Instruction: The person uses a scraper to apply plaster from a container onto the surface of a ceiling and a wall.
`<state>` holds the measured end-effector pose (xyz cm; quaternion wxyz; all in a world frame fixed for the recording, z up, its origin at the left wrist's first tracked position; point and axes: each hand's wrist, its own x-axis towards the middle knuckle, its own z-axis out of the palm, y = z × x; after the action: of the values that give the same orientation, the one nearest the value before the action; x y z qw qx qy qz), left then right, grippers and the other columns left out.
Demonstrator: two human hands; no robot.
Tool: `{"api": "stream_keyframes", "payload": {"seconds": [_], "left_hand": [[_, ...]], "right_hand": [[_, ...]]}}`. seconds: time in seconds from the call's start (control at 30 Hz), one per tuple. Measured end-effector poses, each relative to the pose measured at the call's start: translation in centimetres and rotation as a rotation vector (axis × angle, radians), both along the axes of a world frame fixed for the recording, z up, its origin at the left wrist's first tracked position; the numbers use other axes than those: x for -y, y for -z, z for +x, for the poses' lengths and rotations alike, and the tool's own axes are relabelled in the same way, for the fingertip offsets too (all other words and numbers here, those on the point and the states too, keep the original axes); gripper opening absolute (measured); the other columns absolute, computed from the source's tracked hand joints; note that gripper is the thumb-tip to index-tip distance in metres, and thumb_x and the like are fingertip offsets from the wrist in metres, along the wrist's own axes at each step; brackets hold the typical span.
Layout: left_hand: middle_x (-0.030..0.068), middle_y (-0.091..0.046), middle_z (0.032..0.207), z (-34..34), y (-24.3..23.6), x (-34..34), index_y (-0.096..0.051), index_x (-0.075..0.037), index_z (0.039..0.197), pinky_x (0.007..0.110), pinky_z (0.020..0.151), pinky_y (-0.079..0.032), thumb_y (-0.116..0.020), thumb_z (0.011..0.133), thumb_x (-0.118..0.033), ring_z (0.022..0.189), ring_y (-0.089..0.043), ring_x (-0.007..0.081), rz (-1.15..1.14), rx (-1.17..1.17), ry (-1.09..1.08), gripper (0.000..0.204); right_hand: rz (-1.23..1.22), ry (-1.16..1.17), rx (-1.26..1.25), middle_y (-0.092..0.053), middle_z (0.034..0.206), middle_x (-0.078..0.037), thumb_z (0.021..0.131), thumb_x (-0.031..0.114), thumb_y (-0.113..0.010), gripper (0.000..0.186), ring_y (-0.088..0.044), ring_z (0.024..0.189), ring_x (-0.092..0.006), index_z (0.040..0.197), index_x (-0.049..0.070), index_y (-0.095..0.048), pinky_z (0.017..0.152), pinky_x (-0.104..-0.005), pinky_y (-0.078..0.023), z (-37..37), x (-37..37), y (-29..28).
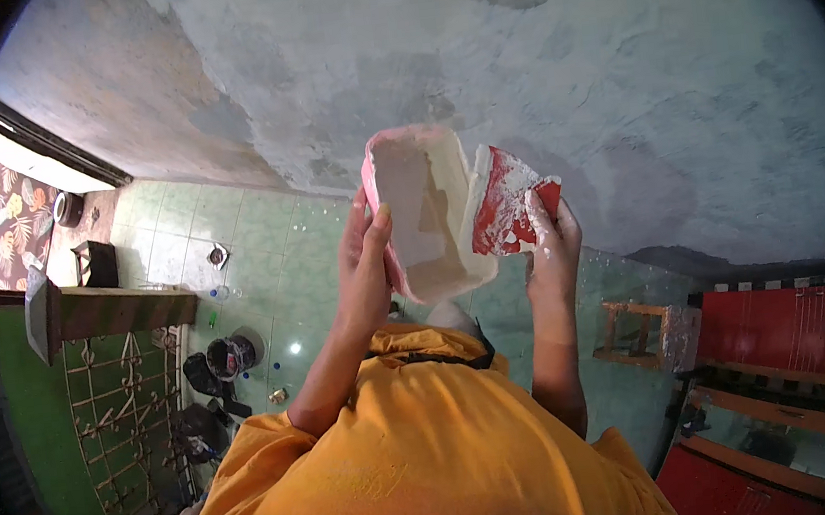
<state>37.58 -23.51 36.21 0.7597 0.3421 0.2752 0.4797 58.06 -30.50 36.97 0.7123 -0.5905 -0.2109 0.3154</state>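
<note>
My left hand (367, 257) is closed on the left side of a pink-rimmed rectangular tub (377, 176), its thumb over the edge. Whitish paste coats the tub's inside walls and bottom. In my right hand (554, 248) is a red plastic scraper (507, 197), smeared with white paste and held by its right end. The scraper's left edge is close against the tub's right wall; whether they touch I cannot tell. White smudges show on my right fingers. Both are held up in front of a patchy grey-white plastered wall (313, 77).
Green tiles (280, 241) cover the floor, with white specks on them. A dark bucket (234, 355) and black bags stand at the left by a metal lattice (118, 419). A wooden stool (632, 332) and red cabinet (783, 334) are at the right. A doorway opens far left.
</note>
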Motion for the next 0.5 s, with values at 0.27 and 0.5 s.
{"api": "stream_keyframes", "payload": {"seconds": [0.27, 0.5], "left_hand": [[0.0106, -0.048, 0.145, 3.1, 0.1, 1.7, -0.027, 0.002, 0.155, 0.033, 0.111, -0.037, -0.053, 0.103, -0.022, 0.133, -0.046, 0.0185, -0.007, -0.019, 0.064, 0.062], [0.0122, -0.045, 0.148, 5.2, -0.5, 3.1, -0.028, 0.001, 0.155, 0.036, 0.112, -0.037, -0.052, 0.104, -0.021, 0.135, -0.045, 0.0207, 0.021, 0.039, 0.017, 0.061]], "right_hand": [[0.083, 0.064, -0.459, -0.068, 0.102, -0.003, 0.097, 0.011, -0.064, 0.019, -0.067, 0.088, -0.0154, 0.115, 0.005, -0.065, 0.071, -0.0293, -0.055, 8.7, 0.4, 1.1], [0.551, 0.088, 0.145, -0.064, 0.114, -0.01, 0.095, 0.015, -0.068, 0.034, -0.064, 0.104, -0.0194, 0.123, -0.002, -0.058, 0.086, -0.0336, -0.054, 13.6, -6.5, -19.7]]}}
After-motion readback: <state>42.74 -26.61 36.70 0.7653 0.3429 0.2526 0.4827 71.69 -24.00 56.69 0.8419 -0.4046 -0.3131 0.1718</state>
